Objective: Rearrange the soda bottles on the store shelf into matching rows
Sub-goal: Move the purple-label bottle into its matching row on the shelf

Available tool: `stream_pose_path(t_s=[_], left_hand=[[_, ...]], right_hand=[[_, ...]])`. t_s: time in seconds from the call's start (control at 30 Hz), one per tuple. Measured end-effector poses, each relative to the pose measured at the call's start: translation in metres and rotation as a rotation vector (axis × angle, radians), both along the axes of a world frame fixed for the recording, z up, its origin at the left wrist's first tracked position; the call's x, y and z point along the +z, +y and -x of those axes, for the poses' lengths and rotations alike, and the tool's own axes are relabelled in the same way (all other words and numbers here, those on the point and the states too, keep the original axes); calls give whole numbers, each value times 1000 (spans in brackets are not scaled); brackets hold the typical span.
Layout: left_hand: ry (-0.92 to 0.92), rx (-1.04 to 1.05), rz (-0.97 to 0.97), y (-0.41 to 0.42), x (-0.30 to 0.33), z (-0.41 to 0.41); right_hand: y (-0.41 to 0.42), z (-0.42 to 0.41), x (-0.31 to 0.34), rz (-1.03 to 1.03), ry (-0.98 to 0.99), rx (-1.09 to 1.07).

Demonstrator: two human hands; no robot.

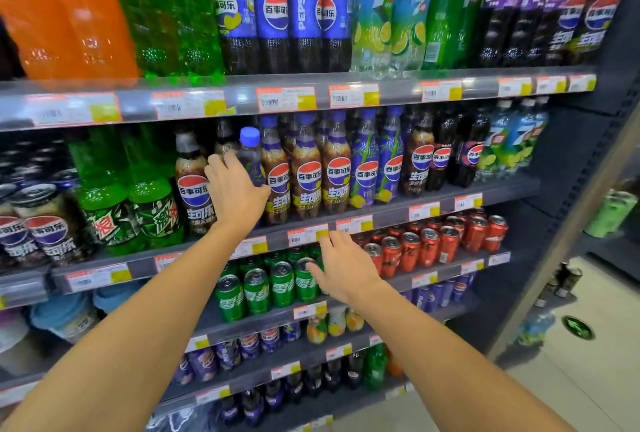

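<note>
Mid-frame, the left hand (235,189) grips a stray blue-capped bottle (250,154) among the brown-labelled colas (306,182) — sorting unfinished; the right hand (343,268) hovers relaxed.

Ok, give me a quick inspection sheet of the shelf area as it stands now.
Surface: second shelf, price tags along its rail.
Job's things: blue-capped bottle among brown-label Pepsi bottles; two matching purple-label bottles stand further right.
Clutter: green cans and red cans one shelf down.
Grip: left hand reaches at the blue-capped bottle, contact hidden; right hand open, holding nothing, in front of the green cans.
Cables: nothing seen.
Surroundings: large bottles above; tiled floor to the right.
</note>
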State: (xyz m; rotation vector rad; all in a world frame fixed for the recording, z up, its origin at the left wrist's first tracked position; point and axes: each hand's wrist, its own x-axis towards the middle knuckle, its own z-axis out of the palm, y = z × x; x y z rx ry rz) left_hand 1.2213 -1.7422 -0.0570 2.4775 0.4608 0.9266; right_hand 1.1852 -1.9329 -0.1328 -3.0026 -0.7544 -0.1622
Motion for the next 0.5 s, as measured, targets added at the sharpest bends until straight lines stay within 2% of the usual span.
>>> stream_pose_path(t_s=[0.13,0.27,0.5], left_hand=[[-76,-216,214,1,-27,11],[-20,-350,146,-3,-47,28],[-238,-482,153,-8,-34,60]], right_hand=[[-5,3,2,-21,-62,11],[-14,6,4,-17,-74,-6],[-20,4,-8,-41,-56,-25]])
